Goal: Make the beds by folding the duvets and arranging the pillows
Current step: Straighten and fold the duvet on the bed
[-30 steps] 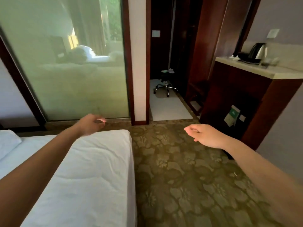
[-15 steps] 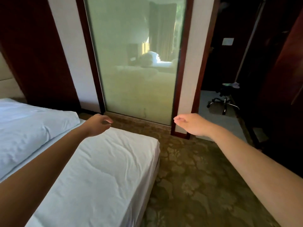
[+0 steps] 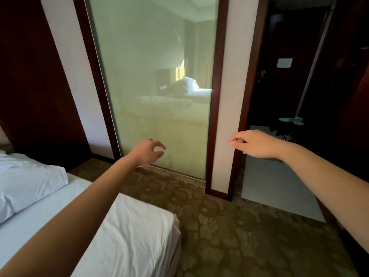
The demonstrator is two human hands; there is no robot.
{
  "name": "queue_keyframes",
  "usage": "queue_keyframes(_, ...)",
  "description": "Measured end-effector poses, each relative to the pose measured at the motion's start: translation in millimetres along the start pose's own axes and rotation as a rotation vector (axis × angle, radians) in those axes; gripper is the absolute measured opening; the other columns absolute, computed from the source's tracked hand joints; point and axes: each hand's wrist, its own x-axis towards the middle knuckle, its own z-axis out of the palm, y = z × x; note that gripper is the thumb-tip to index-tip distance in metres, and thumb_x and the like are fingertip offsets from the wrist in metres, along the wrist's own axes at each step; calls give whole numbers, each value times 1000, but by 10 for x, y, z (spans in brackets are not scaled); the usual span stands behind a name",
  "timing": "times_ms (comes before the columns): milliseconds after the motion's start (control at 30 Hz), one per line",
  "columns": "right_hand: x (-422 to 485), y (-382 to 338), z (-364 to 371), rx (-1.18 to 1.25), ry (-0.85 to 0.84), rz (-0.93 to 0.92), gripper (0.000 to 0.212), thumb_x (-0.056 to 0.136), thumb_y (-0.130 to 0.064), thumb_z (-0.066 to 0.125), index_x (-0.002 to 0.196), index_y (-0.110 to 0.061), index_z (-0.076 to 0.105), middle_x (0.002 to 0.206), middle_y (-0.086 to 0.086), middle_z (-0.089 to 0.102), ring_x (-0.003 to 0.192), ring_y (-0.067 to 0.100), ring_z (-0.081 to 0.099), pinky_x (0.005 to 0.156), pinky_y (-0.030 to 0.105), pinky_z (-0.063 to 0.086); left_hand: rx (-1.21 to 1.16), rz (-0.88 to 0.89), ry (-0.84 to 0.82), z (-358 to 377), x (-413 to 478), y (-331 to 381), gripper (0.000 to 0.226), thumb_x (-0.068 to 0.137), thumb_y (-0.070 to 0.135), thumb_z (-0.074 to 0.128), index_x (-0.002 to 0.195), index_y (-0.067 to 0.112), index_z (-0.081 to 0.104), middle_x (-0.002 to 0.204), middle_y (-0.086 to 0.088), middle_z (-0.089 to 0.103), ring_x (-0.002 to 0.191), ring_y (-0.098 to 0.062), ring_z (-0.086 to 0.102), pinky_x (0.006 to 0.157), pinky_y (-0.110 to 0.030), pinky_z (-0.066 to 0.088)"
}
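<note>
A bed with a white sheet (image 3: 135, 232) fills the lower left, its foot corner toward the carpet. A white pillow (image 3: 26, 184) lies on it at the far left. My left hand (image 3: 147, 151) is stretched out ahead past the bed, in the air before the frosted glass, fingers loosely curled and holding nothing. My right hand (image 3: 253, 143) hangs in the air at the same height to the right, fingers loosely curled, also holding nothing. No duvet is visible on the bed.
A frosted glass panel (image 3: 155, 76) in a dark wood frame stands straight ahead and reflects another bed. A dark doorway (image 3: 289, 96) opens at the right with a swivel chair (image 3: 287, 126) inside. Patterned carpet (image 3: 239, 236) covers the floor beside the bed.
The view has swung left: the counter with the kettle left the frame and the pillow came in. Both hands stay raised and hold nothing; the left hand is now past the bed edge.
</note>
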Motion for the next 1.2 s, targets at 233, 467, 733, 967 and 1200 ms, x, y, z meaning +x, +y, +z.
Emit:
queue_keyframes(233, 1749, 1011, -57, -57, -56, -122, 41, 99, -34, 41, 137, -19, 45, 134, 4, 54, 120, 19, 52, 89, 18, 35, 1, -96, 44, 479, 1555, 114, 31, 94, 26, 52, 123, 21, 60, 131, -11, 48, 117, -26, 52, 105, -34, 38)
queue_keyframes(467, 3864, 1137, -306, -24, -47, -359, 47, 97, -32, 47, 142, -19, 37, 123, 10, 60, 90, 18, 54, 84, 24, 39, -47, -422, 179, 523, 2232, -384, 40, 92, 21, 57, 131, 14, 53, 127, -9, 52, 117, -23, 52, 99, -29, 40)
queue_keyframes(733, 5664, -222, 554, 28, -280, -795, 52, 97, -32, 47, 146, -23, 31, 123, 10, 60, 99, 22, 58, 84, 26, 42, 21, -898, 199, 319, 1959, -1622, 30, 93, 20, 55, 122, 15, 60, 124, -12, 55, 122, -24, 47, 98, -24, 32)
queue_keyframes(967, 7222, -1036, 933, -35, -388, -985, 55, 99, -31, 44, 148, -26, 21, 118, 3, 59, 98, 21, 60, 85, 32, 48, -20, -1131, 306, 148, 2568, -2884, 29, 92, 23, 58, 120, 15, 61, 127, -10, 57, 121, -21, 49, 103, -27, 33)
queue_keyframes(1200, 9001, -1624, 1130, -4, -437, -1010, 56, 99, -30, 44, 149, -27, 20, 116, 3, 58, 102, 20, 59, 87, 28, 43, -223, -1272, 320, 204, 3748, -3958, 31, 93, 24, 56, 122, 12, 59, 129, -8, 53, 108, -23, 55, 95, -31, 43)
